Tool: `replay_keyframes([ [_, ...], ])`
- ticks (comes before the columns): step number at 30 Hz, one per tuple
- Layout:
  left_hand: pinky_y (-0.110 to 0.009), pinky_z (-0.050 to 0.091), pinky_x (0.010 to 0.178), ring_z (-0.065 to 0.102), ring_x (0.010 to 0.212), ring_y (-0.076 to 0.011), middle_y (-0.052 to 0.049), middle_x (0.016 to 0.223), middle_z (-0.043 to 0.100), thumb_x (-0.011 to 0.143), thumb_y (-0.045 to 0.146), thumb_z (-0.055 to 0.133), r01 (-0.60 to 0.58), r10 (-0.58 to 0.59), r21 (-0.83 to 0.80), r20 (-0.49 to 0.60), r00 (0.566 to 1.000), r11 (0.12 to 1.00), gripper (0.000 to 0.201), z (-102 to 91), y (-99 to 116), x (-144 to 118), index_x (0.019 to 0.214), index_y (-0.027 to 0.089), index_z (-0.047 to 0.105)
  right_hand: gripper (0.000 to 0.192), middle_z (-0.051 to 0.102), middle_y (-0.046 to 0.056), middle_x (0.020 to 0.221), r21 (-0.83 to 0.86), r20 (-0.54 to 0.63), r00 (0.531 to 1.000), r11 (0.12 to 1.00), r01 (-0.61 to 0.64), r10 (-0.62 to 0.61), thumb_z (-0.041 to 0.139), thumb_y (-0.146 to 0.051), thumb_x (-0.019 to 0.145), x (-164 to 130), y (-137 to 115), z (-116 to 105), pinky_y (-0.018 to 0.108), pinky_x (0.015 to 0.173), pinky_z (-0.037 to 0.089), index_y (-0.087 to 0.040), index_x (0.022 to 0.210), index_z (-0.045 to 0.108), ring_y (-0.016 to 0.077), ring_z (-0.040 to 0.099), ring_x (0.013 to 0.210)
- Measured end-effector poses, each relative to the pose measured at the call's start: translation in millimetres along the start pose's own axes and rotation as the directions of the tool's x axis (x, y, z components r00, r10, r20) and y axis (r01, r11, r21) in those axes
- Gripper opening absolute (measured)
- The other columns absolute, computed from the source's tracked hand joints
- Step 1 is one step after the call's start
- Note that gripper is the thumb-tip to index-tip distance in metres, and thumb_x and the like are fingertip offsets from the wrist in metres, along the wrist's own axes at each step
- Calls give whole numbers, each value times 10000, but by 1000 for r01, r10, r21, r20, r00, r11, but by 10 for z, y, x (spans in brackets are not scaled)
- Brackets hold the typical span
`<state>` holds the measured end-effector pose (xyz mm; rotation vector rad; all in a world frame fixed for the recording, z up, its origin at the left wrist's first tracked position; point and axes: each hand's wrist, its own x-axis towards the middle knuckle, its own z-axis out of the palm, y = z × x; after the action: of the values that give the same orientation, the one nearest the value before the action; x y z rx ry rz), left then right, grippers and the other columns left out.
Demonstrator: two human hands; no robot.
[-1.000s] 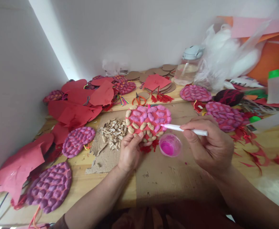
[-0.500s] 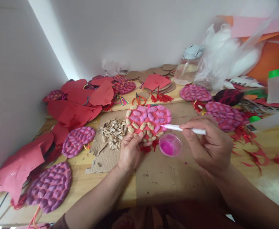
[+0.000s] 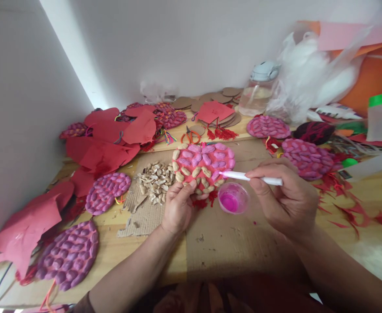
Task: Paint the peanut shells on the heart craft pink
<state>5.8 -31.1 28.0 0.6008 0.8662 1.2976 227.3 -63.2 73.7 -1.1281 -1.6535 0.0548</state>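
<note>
My left hand (image 3: 178, 208) grips the lower edge of a red disc (image 3: 203, 165) covered in peanut shells, some painted pink and some bare, and tilts it up off the table. My right hand (image 3: 285, 198) holds a thin white brush (image 3: 249, 176) whose pink tip touches the disc's right edge. Just below the disc, between both hands, a small clear cup of pink paint (image 3: 232, 199) stands on a sheet of brown cardboard (image 3: 230, 234).
A pile of loose peanut shells (image 3: 155, 180) lies left of the disc. Finished purple shell discs (image 3: 68, 255) and red paper cut-outs (image 3: 106, 143) crowd the left and back. Scissors (image 3: 191, 135), a water bottle (image 3: 258, 89), plastic bags and paper scraps sit behind and right.
The brush tip has shifted very slightly left on the disc's right edge. Both hands otherwise stay in place.
</note>
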Motion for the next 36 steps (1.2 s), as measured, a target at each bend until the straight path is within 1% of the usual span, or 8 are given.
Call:
replay_keyframes([
  [9, -329, 665, 645, 776, 731, -207, -55, 851, 818, 683, 377, 982, -10, 10, 33, 11, 1000, 999, 303, -5, -6, -16, 846, 186, 813, 182, 750, 12, 932, -14, 7, 999, 999, 49, -49, 729, -215, 951, 1, 18, 21, 447, 836, 538, -321, 1098, 732, 242, 690, 904],
  [14, -304, 672, 643, 779, 716, -192, -46, 841, 817, 638, 374, 1010, 3, -3, -6, -2, 1000, 1000, 333, 10, 5, -3, 824, 182, 811, 137, 741, 14, 925, -40, 1, 999, 998, 38, -38, 727, -205, 949, 6, -1, 5, 429, 831, 514, -290, 1057, 733, 233, 683, 905],
  [18, -279, 668, 614, 765, 678, -177, -31, 767, 790, 604, 374, 1030, 25, -26, -42, -18, 1000, 999, 363, 31, 24, -3, 762, 166, 778, 170, 744, 13, 945, 31, 33, 998, 999, 43, -44, 721, -179, 947, -5, -14, 2, 406, 831, 520, -285, 1080, 726, 224, 679, 926],
  [21, -269, 660, 600, 751, 652, -169, -23, 700, 756, 612, 379, 1025, 49, -49, -43, -6, 999, 998, 376, 30, 33, -8, 701, 154, 737, 177, 750, 18, 963, 65, 61, 998, 998, 18, -22, 712, -188, 957, -12, -6, 6, 403, 821, 525, -296, 1096, 727, 231, 681, 944],
  [23, -267, 658, 596, 745, 643, -166, -20, 683, 747, 615, 378, 1022, 55, -55, -44, 3, 998, 997, 379, 24, 35, -8, 686, 151, 727, 169, 750, 18, 968, 45, 48, 999, 999, 2, -5, 710, -199, 963, -11, 2, 5, 408, 815, 518, -301, 1095, 729, 232, 682, 931],
  [26, -268, 659, 594, 753, 655, -169, -27, 717, 770, 613, 373, 1022, 55, -55, -54, 0, 998, 997, 375, 19, 38, -8, 697, 153, 730, 166, 743, 12, 964, 31, 21, 1000, 999, -9, 8, 710, -194, 964, -8, 7, 4, 415, 828, 507, -301, 1091, 729, 225, 676, 913],
  [30, -266, 662, 594, 770, 678, -177, -40, 769, 803, 611, 378, 1027, 51, -51, -53, 3, 999, 997, 373, 25, 39, -11, 714, 156, 745, 168, 742, 17, 995, 69, 73, 997, 997, -33, 28, 716, -208, 965, -12, 7, 11, 409, 815, 513, -303, 1102, 731, 226, 685, 938],
  [36, -270, 665, 594, 768, 677, -174, -38, 771, 805, 598, 387, 1037, 43, -44, -48, -6, 999, 998, 380, 35, 32, -12, 721, 160, 759, 183, 744, 11, 969, 36, 8, 1000, 999, -17, 17, 716, -186, 960, -10, 11, 12, 422, 832, 502, -302, 1100, 735, 219, 670, 913],
])
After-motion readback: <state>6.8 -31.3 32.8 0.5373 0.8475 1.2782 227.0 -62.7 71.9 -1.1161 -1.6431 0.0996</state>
